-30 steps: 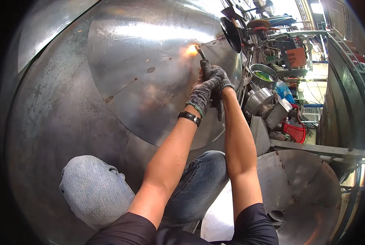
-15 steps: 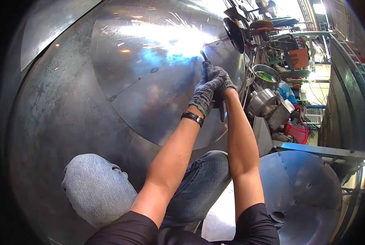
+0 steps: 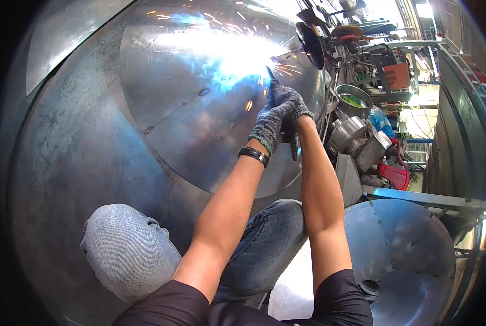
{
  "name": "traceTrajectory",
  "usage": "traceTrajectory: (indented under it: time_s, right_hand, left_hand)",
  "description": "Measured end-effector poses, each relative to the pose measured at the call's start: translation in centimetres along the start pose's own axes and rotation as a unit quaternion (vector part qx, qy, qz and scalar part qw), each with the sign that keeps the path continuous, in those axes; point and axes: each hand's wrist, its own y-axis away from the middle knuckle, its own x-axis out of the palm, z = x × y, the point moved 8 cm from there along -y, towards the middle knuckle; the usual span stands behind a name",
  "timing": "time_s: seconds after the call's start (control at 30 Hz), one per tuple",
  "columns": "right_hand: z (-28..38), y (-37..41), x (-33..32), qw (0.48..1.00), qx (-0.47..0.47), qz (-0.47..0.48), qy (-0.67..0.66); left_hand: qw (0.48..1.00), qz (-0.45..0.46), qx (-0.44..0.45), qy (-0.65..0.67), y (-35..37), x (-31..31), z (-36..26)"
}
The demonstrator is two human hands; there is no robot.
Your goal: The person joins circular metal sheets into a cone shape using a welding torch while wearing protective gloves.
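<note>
Both my hands wear grey knitted gloves and are closed together around a welding torch. My left hand, with a black watch above its glove cuff, lies against my right hand. Most of the torch is hidden by the gloves; only its dark nozzle shows, pointing away from me. At its tip a white-blue arc glares, with orange sparks and bluish smoke. Under the arc lies a round metal sheet, with a thin line and small marks across it. The exact spot at the arc is washed out by glare.
The round sheet rests on a larger dark metal surface. Along the right stand a metal pot, a steel cylinder, a red plastic basket and cables. Another round metal disc is at lower right. My denim-covered knee is at lower left.
Orange sparks now spray right from the nozzle tip as well, and the blue smoke looks larger. My hands and the torch have shifted only very slightly.
</note>
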Motion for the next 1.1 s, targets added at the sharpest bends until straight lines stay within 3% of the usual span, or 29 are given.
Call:
traceTrajectory:
  time_s: [0.2,0.37,0.5,0.57,0.7,0.77,0.87,0.97,1.1]
  right_hand:
    - [-0.1,-0.2,-0.2,1.000,-0.014,-0.003,-0.015]
    - [-1.0,-0.1,0.4,0.993,0.007,0.001,-0.115]
    - [-1.6,-0.8,0.7,0.993,0.020,-0.011,-0.113]
    - [-0.2,-0.1,-0.3,0.999,0.027,-0.015,-0.015]
    - [0.4,0.9,-0.8,0.999,0.028,-0.015,-0.008]
    - [1.3,1.7,-1.2,0.999,-0.015,-0.023,-0.028]
    - [0.6,0.7,-0.6,0.999,0.009,-0.009,-0.029]
    - [0.4,1.3,-0.5,0.999,-0.020,0.002,-0.050]
    - [0.3,1.5,-0.7,0.997,0.034,0.000,-0.066]
  left_hand:
    - [1.000,0.007,0.025,-0.008,-2.6,-1.1,0.8]
    - [1.000,-0.007,0.003,0.000,-0.9,-0.3,0.1]
    - [1.000,0.015,-0.001,-0.008,0.0,0.0,-0.2]
    - [1.000,0.002,-0.008,-0.013,-0.6,-0.4,0.1]
    - [0.999,0.008,0.026,-0.018,-0.6,-0.2,-0.2]
    - [1.000,0.005,0.013,0.022,-1.1,-0.1,0.3]
    - [0.999,-0.006,0.042,0.011,-1.5,-0.5,0.2]
    - [1.000,-0.016,0.006,0.016,-0.4,0.0,0.0]
    - [1.000,-0.006,0.008,0.029,-0.8,0.0,0.3]
